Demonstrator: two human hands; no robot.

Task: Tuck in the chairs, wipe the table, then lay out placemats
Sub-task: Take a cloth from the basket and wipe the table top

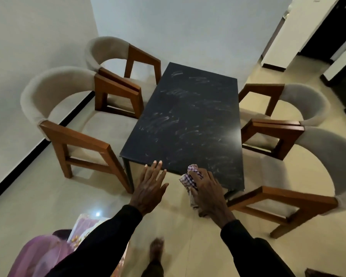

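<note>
Table [188, 120] runs lengthwise away from us | right hand [206, 188] nearer, bunching checked cloth [188, 177] at near edge | left hand [150, 186] spread flat, empty | we judge wiping goes outward

Smeared dark table [188, 116], four tucked chairs [72, 120]

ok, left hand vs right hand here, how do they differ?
The left hand is open and empty, fingers spread, fingertips at the near edge of the black table. The right hand is closed around a checked cloth at the same edge. Both have dark sleeves and reach forward.
</note>
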